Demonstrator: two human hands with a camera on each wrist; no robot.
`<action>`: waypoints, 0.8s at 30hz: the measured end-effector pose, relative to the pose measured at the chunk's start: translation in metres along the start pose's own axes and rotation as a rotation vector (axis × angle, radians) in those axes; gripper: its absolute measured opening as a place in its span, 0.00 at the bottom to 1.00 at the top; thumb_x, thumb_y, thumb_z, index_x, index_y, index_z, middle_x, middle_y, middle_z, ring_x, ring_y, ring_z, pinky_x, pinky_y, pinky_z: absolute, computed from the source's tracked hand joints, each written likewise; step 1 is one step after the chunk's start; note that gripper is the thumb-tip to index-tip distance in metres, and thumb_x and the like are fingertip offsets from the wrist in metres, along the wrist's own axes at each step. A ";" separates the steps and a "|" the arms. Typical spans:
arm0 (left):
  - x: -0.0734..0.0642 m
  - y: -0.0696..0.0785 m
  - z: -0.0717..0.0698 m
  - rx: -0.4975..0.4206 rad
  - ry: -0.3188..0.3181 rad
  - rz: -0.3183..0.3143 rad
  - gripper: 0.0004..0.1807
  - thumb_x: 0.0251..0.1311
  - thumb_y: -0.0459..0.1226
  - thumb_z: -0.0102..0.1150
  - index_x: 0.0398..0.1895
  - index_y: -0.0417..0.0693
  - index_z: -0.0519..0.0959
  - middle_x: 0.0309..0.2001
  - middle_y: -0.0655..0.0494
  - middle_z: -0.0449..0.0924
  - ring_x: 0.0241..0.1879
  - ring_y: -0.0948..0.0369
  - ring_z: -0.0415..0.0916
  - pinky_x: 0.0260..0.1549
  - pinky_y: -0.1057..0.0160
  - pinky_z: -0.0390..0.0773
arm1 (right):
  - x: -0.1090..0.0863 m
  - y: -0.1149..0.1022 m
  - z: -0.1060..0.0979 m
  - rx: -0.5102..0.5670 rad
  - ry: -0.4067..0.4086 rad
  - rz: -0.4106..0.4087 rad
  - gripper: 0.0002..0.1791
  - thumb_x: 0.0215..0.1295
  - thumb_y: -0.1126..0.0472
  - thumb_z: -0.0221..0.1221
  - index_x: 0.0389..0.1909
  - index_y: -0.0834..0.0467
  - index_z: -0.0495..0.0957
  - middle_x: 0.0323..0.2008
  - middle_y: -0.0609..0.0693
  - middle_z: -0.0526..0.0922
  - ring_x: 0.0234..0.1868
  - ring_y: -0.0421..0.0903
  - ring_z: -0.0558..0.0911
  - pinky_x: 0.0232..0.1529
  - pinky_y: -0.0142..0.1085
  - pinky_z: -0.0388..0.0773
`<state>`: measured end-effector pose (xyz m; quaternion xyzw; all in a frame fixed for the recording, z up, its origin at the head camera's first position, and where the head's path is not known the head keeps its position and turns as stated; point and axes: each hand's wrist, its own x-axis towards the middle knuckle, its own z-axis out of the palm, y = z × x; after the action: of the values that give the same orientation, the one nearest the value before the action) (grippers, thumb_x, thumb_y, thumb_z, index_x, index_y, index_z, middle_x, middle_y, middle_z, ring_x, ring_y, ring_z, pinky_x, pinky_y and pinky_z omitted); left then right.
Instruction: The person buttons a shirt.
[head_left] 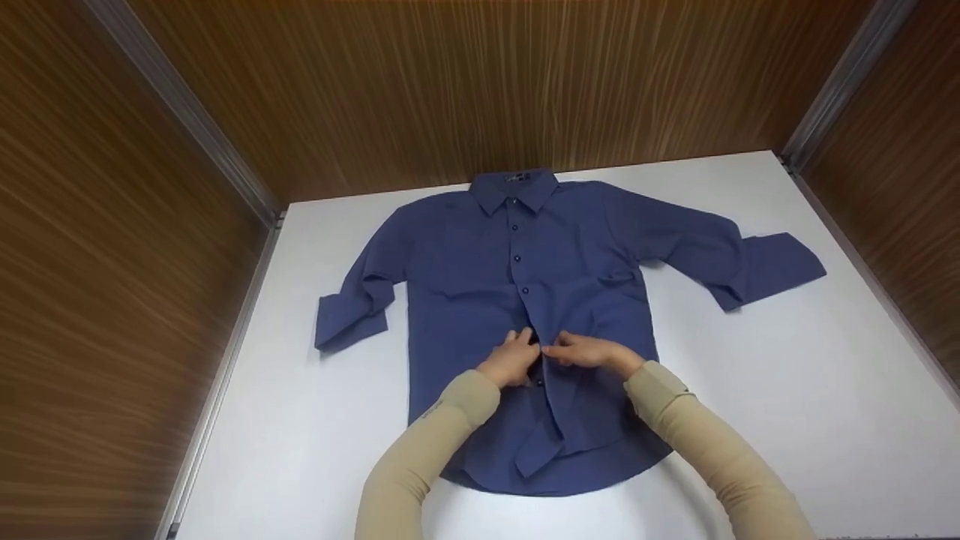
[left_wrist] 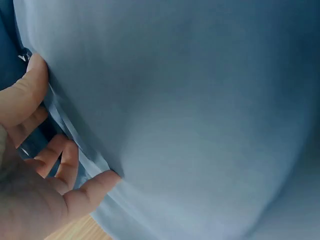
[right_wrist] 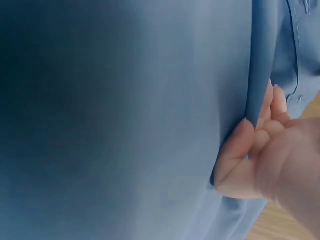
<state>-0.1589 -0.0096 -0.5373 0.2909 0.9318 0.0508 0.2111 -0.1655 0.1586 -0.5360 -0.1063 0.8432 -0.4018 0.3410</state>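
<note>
A dark blue button-up shirt (head_left: 465, 315) lies front up with its collar (head_left: 517, 191) at the far end. Midway down the front opening, my left hand (head_left: 512, 360) holds the placket edge. Just across from it, my right hand (head_left: 592, 351) pinches the other side of that opening. In the left wrist view, the thumb is beside a small button (left_wrist: 23, 56) and the little finger touches the cloth. Folded fabric (right_wrist: 262, 60) runs between thumb and fingers in the right wrist view. Dark buttons (head_left: 517, 258) line the chest; below my hands the placket's lower corner (head_left: 538, 454) is turned outward.
The shirt lies on a white table (head_left: 255, 375). Wood-grain panels (head_left: 450, 82) stand behind and at both sides, with metal posts (head_left: 180, 97) at the corners. One sleeve (head_left: 352, 315) bends back on the left; the other (head_left: 780, 262) reaches right.
</note>
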 end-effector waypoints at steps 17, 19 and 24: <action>0.005 0.002 0.004 -0.055 0.035 -0.049 0.36 0.41 0.39 0.70 0.58 0.46 0.67 0.59 0.44 0.56 0.54 0.51 0.57 0.41 0.56 0.72 | 0.002 -0.004 0.000 0.042 -0.025 0.125 0.28 0.60 0.36 0.44 0.34 0.61 0.66 0.27 0.52 0.68 0.27 0.46 0.67 0.32 0.37 0.63; 0.006 0.002 0.004 -0.043 0.033 -0.052 0.34 0.40 0.39 0.70 0.55 0.45 0.71 0.58 0.46 0.58 0.53 0.52 0.58 0.40 0.56 0.72 | 0.004 -0.009 0.001 0.045 -0.028 0.168 0.29 0.58 0.33 0.43 0.32 0.58 0.65 0.23 0.50 0.66 0.24 0.45 0.66 0.31 0.37 0.62; 0.007 0.000 0.000 -0.080 0.009 -0.038 0.34 0.38 0.39 0.71 0.53 0.45 0.72 0.57 0.47 0.58 0.53 0.53 0.57 0.42 0.60 0.71 | 0.009 -0.018 0.002 0.037 -0.013 0.273 0.32 0.53 0.28 0.41 0.29 0.56 0.65 0.23 0.50 0.67 0.27 0.46 0.67 0.32 0.41 0.62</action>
<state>-0.1637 -0.0056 -0.5401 0.2643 0.9353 0.0854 0.2194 -0.1722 0.1410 -0.5277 0.0132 0.8401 -0.3662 0.3998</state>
